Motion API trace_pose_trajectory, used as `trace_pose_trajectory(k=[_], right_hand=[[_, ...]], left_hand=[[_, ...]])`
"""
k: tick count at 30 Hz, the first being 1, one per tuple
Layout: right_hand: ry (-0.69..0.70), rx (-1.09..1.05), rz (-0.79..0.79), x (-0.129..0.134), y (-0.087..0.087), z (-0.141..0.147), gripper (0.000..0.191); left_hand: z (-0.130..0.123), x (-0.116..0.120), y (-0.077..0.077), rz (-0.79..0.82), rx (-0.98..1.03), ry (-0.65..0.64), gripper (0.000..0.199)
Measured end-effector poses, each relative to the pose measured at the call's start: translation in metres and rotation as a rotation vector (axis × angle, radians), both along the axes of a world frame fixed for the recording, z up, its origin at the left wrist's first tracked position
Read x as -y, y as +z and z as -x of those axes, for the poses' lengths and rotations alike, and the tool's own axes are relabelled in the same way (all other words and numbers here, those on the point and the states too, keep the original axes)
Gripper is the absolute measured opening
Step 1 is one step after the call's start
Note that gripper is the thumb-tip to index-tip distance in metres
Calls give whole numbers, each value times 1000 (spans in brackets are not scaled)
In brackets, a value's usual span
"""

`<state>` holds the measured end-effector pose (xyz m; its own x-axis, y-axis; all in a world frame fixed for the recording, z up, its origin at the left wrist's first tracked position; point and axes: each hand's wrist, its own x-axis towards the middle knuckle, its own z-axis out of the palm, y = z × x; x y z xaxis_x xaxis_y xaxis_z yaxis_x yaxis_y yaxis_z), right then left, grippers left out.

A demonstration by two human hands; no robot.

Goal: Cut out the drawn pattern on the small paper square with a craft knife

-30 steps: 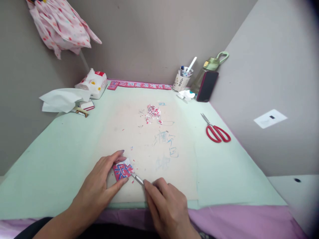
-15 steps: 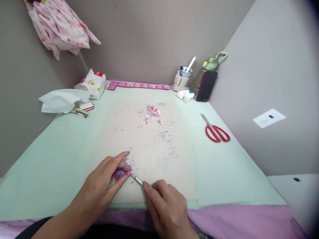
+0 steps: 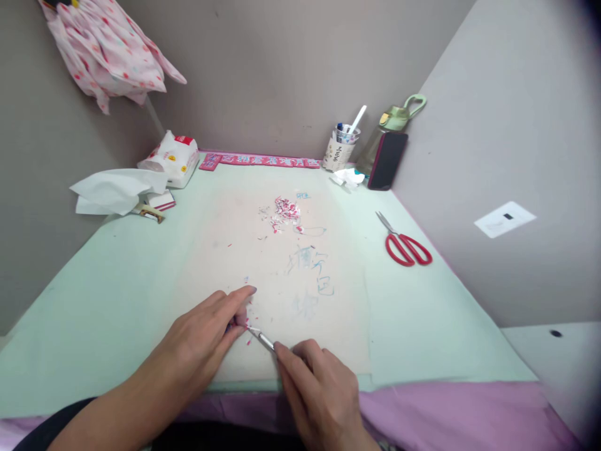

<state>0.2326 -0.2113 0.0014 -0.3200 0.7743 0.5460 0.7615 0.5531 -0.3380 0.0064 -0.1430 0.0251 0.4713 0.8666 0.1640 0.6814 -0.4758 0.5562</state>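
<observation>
My left hand (image 3: 206, 332) is closed on a small red piece with blue marks (image 3: 229, 326), nearly all of it hidden under the fingers. My right hand (image 3: 323, 388) grips a slim silver craft knife (image 3: 265, 340) like a pen. The knife's tip meets the piece's edge at my left fingertips. Tiny red scraps (image 3: 248, 342) lie around that spot on the beige board (image 3: 263, 263), which carries blue handwritten characters. Farther back on the board is a heap of red and white shavings (image 3: 285, 210).
Red-handled scissors (image 3: 407, 247) lie at the right. Along the back stand a row of pink character tiles (image 3: 263, 161), a pen cup (image 3: 339, 150), a green bottle (image 3: 392, 122) and a leaning phone (image 3: 387, 161). A tissue pack (image 3: 176, 156) sits back left.
My left hand has shifted slightly right and now covers most of the red piece, which showed more before. My right hand and the knife have moved slightly right.
</observation>
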Motion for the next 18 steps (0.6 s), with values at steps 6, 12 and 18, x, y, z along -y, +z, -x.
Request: trace_pose_trajectory(k=[6, 12, 18], right_hand=[[2, -10, -1, 0, 0, 0, 26], [-9, 18, 14, 0, 5, 2, 26], [-30, 51, 19, 0, 5, 3, 26]], left_hand=[[0, -3, -6, -120, -73, -119, 44], [2, 3, -17, -229, -6, -74, 34], [6, -4, -8, -101, 147, 187, 27]])
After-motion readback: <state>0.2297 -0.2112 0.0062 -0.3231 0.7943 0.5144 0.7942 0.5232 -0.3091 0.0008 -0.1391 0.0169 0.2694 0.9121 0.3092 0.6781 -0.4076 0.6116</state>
